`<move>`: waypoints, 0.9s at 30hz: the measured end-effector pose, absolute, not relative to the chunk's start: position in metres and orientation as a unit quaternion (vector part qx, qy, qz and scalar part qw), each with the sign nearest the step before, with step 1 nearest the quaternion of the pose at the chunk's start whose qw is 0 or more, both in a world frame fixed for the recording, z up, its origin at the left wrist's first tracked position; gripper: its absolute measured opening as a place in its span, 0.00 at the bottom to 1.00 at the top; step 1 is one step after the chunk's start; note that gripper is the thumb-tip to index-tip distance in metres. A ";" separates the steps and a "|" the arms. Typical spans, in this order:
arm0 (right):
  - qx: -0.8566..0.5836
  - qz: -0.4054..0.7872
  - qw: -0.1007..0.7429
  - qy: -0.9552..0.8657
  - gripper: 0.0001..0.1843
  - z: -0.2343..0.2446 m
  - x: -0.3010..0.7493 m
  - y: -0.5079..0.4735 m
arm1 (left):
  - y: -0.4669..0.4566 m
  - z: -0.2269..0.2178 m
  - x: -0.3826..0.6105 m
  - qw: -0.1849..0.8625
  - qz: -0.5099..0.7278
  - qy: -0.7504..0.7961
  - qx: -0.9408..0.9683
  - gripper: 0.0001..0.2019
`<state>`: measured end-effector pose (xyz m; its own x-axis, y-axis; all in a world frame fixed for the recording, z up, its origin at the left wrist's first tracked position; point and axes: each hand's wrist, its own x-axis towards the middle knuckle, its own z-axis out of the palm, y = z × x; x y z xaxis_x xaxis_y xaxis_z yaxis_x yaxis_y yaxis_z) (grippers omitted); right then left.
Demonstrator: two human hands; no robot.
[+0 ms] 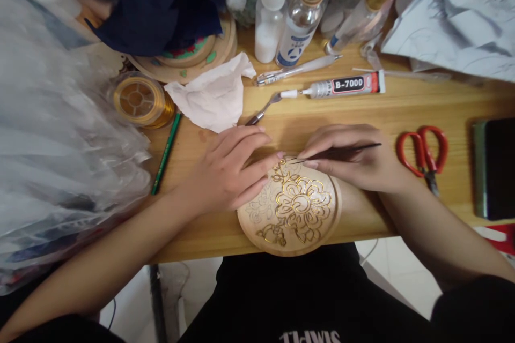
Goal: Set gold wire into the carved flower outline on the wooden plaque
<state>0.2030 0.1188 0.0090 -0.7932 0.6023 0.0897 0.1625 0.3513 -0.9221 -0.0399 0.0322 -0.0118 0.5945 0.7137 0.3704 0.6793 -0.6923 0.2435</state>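
A round wooden plaque point(263, 238) lies at the table's front edge, its face bearing a pencilled flower design partly outlined in gold wire point(302, 202). My left hand point(237, 169) rests over the plaque's upper left edge, fingers spread, the index fingertip touching beside a small gold curl at the top. Between the thumb and fingers of my right hand point(354, 158) is a pair of thin dark tweezers point(364, 147). Their tips point left, close to that curl and my left fingertip. Whether the tips grip any wire is too small to tell.
Beyond my hands lie a B-7000 glue tube point(348, 84), a pen point(300, 68), a brown-handled tool point(263, 110) and crumpled tissue point(215, 94). Bottles point(298, 27) stand behind. To the left are a gold wire spool point(139, 99) and green pencil point(166, 155); rightward, red-handled scissors point(422, 153) and a phone point(494, 169).
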 end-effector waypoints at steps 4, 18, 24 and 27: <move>-0.230 0.517 0.202 -0.799 0.03 0.010 0.203 0.118 | 0.031 -0.012 -0.040 0.024 0.231 0.395 0.889 0.14; -0.238 0.511 0.194 -0.803 0.03 0.014 0.203 0.115 | 0.031 -0.009 -0.039 0.009 0.180 0.381 0.907 0.16; -0.247 0.515 0.200 -0.796 0.03 0.008 0.201 0.117 | 0.033 -0.008 -0.041 0.009 0.185 0.373 0.909 0.15; -0.230 0.535 0.205 -0.787 0.05 0.007 0.199 0.115 | 0.030 -0.007 -0.041 0.020 0.187 0.376 0.907 0.15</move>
